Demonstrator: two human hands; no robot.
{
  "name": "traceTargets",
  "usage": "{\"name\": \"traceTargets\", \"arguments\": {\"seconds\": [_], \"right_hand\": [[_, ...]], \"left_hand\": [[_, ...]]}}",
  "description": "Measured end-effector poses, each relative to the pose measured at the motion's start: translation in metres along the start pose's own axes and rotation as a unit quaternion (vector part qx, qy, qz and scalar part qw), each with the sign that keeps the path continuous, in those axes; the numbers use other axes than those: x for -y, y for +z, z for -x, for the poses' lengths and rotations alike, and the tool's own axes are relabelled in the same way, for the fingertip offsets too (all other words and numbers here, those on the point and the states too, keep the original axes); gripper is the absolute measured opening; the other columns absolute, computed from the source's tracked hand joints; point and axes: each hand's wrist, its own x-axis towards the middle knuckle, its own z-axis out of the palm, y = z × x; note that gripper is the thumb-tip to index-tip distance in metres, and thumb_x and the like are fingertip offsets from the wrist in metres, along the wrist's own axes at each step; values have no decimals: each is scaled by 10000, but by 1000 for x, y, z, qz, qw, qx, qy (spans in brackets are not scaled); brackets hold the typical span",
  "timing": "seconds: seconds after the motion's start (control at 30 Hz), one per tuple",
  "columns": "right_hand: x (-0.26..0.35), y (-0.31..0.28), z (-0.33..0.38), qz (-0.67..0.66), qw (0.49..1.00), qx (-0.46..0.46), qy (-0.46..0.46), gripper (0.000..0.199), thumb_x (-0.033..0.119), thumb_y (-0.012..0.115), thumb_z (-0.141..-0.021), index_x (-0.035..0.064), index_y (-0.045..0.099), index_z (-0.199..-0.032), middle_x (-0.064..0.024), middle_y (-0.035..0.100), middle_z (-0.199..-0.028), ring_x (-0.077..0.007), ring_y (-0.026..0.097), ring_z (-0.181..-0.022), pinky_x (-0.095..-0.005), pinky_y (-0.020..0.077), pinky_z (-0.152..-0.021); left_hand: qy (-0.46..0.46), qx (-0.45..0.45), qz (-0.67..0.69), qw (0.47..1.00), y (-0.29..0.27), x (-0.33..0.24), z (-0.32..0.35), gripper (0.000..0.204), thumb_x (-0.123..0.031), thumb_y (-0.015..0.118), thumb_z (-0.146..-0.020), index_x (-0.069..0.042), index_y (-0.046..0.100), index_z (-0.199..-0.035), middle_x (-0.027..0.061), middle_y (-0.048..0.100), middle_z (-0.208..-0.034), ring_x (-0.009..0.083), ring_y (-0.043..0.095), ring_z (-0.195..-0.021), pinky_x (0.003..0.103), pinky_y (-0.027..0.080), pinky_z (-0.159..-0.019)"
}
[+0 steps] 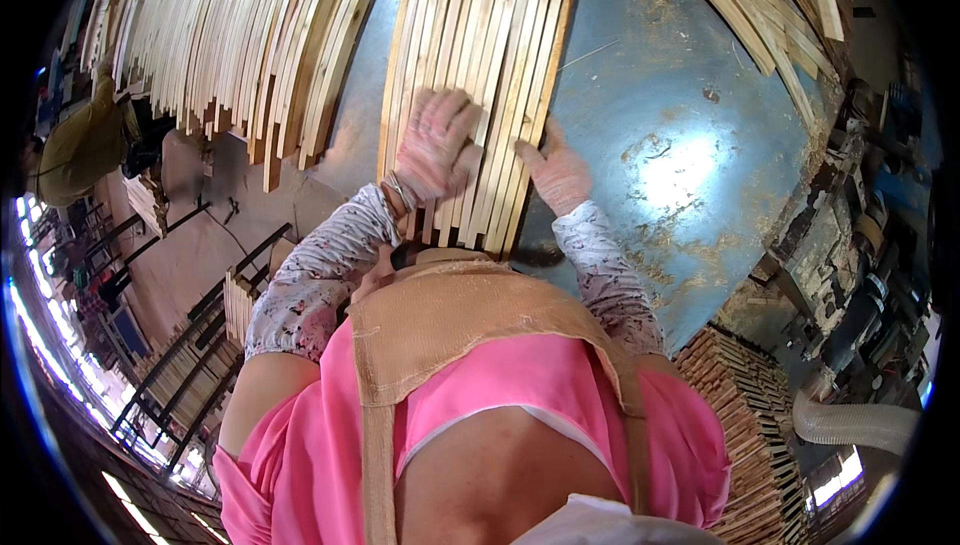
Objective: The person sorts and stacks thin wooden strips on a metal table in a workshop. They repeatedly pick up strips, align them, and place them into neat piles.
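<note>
A row of long, pale wooden strips [500, 55] lies side by side on a blue-grey table [640, 75], their near ends uneven and close to my apron. My left hand [438, 143] is laid over the left part of the row, palm down with its fingers stretched out. At the row's right edge is my right hand [560, 173], its thumb reaching over the outermost strip and its fingers extended along the side. Both hands look gloved in a pinkish, dusty covering. Neither hand grips a strip.
A larger batch of wooden strips [250, 35] lies at the far left, ends jutting past the table edge. Loose longer strips [750, 15] rest at the far right. Stacked wood [745, 425] stands low at the right, near a ribbed hose [850, 419]. Sawdust speckles the table.
</note>
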Motion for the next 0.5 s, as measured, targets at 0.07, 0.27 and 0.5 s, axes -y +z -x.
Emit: {"name": "traceTargets", "arguments": {"seconds": [0.07, 0.27, 0.5], "right_hand": [[-14, 10, -2, -80, 992, -68, -68, 869, 624, 585, -1000, 77, 411, -1653, -245, 728, -1339, -456, 703, -1188, -477, 555, -1004], [-27, 12, -6, -166, 984, -46, -42, 725, 517, 558, -1020, 70, 510, -1589, -206, 751, -1319, -409, 692, -1237, -441, 517, -1062], [-13, 3, 5, -189, 980, -65, 2, 599, 365, 612, -978, 131, 592, -1528, -141, 760, -1003, -336, 728, -905, -443, 566, -879]], "left_hand": [[-25, -11, -17, 999, -11, 10, -9, 543, -235, 669, -899, -8, 564, -1381, 225, 532, -1430, 422, 514, -1371, 585, 365, -1221], [-17, -16, -45, 999, 10, 68, -101, 460, -303, 667, -932, -51, 649, -1316, 206, 589, -1404, 431, 515, -1377, 578, 356, -1224], [-96, 141, -181, 969, 37, 91, -248, 727, -515, 643, -927, -9, 637, -1449, 198, 622, -1465, 386, 457, -1473, 576, 240, -1289]]}}
